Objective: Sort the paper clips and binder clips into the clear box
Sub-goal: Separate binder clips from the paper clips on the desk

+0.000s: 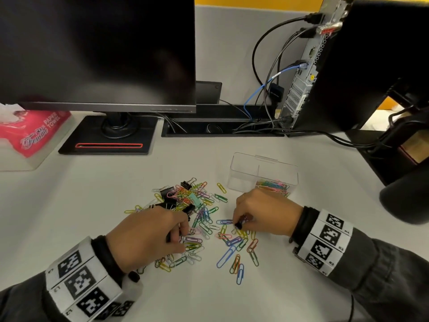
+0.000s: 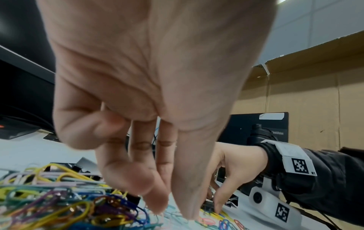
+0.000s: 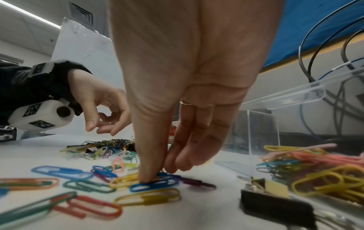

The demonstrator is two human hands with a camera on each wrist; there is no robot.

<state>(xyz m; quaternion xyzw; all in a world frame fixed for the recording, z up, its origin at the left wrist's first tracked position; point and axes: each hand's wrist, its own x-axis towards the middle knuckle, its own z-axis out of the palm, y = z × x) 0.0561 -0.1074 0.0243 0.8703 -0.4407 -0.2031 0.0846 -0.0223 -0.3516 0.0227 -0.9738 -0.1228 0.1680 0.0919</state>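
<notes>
Reaching down onto the white desk (image 1: 92,205), both hands work among the scattered paper clips (image 1: 204,226). The right hand (image 1: 262,212) has its fingers bunched and pointing down, thumb and fingertips (image 3: 145,174) pressing on a blue paper clip (image 3: 155,185); whether it already pinches that clip I cannot tell. The left hand (image 1: 148,238) hovers over the denser heap with thumb and forefinger drawn close, fingers loosely curled; nothing clearly sits between them.

Thin, looped, plastic-coated wire in blue, yellow, green, orange, pink and purple makes up the clips; black binder clips (image 1: 185,184) with folded metal handles lie mixed into the heap's far side, and one (image 3: 275,202) sits just beside the right hand.

Just beyond the right hand stands the clear box (image 1: 264,173), rigid and transparent, divided in two: its right compartment holds coloured paper clips, its left looks bare. Farther back are a dark monitor (image 1: 97,49), a pink paper towel pack (image 1: 34,131) and a computer tower (image 1: 348,66) trailing cables.
</notes>
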